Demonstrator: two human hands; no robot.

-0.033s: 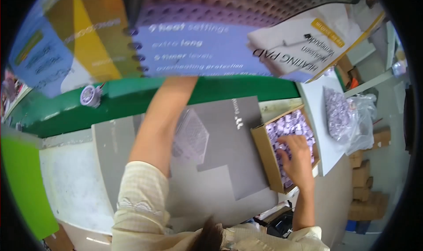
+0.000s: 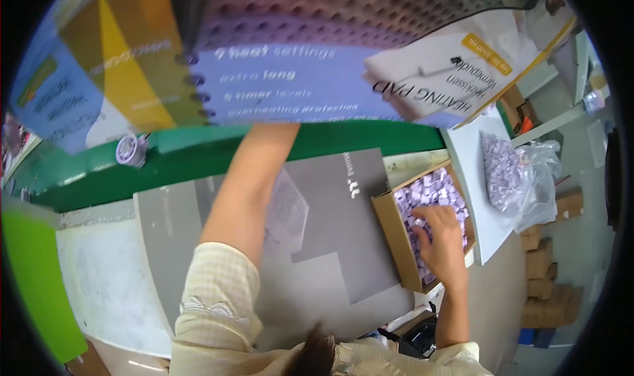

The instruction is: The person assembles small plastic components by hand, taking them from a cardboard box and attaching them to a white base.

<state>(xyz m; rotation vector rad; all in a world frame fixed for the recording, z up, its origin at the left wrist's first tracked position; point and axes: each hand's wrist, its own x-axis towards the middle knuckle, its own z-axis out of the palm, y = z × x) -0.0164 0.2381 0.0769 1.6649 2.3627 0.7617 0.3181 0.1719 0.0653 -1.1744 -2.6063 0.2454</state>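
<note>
My right hand (image 2: 441, 244) is over an open brown carton (image 2: 389, 234) filled with small lilac-and-white pieces (image 2: 429, 190). Its fingers curve down to the pieces, with the thumb apart from them; I make out nothing held. My left forearm (image 2: 247, 178) reaches forward across a large flat grey box (image 2: 323, 234). The left hand itself is hidden behind a big printed heating pad box (image 2: 277, 85), which fills the upper part of the head view.
At the right, a clear plastic bag (image 2: 505, 171) of similar lilac pieces lies on a white board (image 2: 492, 237). A small round lilac-and-white thing (image 2: 131, 150) sits on the green edge (image 2: 86, 178) at the left. Brown cartons (image 2: 555, 303) stand at the far right.
The big heating pad box shows slightly lower, and the whole view has shifted a little. My right hand stays over the carton with its fingers in nearly the same pose.
</note>
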